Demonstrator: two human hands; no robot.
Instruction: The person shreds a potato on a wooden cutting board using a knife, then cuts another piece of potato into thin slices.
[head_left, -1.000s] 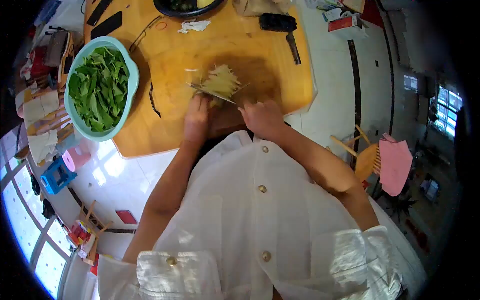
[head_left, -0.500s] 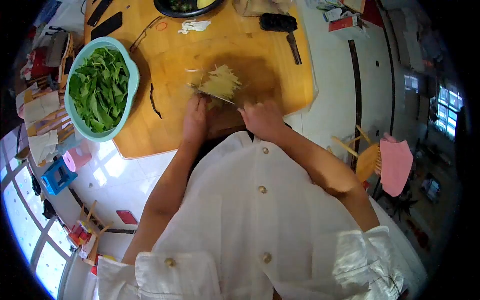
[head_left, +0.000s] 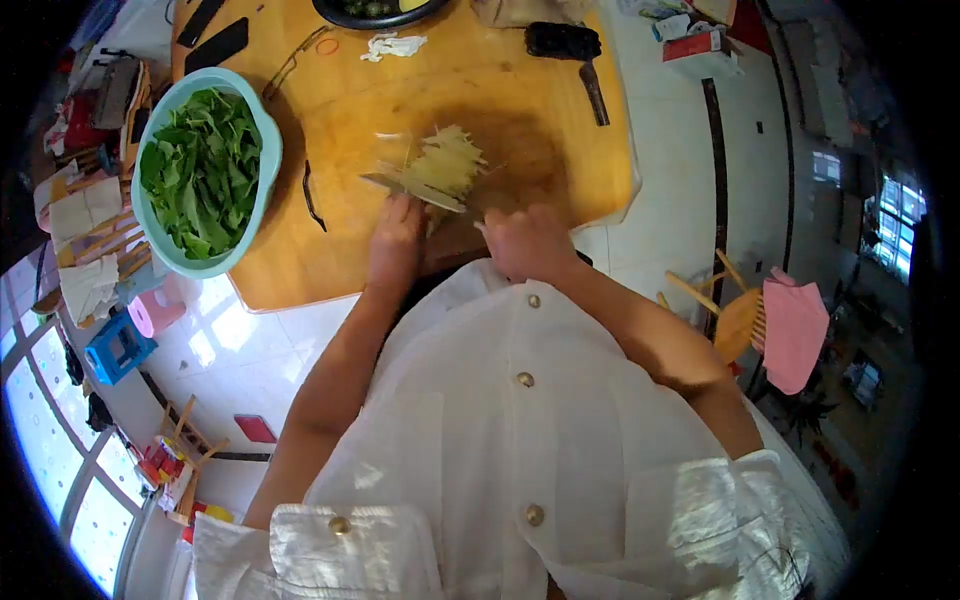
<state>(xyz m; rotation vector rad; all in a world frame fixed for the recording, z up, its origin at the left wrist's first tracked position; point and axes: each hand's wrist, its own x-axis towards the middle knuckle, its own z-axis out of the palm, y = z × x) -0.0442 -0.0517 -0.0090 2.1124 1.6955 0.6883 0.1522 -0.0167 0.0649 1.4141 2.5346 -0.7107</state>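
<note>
Showing a wider metal face than before, the knife (head_left: 436,196) | beside pale, matchstick-thin shreds (head_left: 450,160) on wooden surface (head_left: 525,150) | right hand (head_left: 530,243) closed on knife's handle | left hand (head_left: 397,240) near blade, grip unclear

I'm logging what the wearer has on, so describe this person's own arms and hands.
The left hand and right hand are bare, with no glove or watch showing. The forearms are uncovered too, below the short sleeves of a white shirt. Its front carries round, gold-toned buttons and a flapped pocket.
</note>
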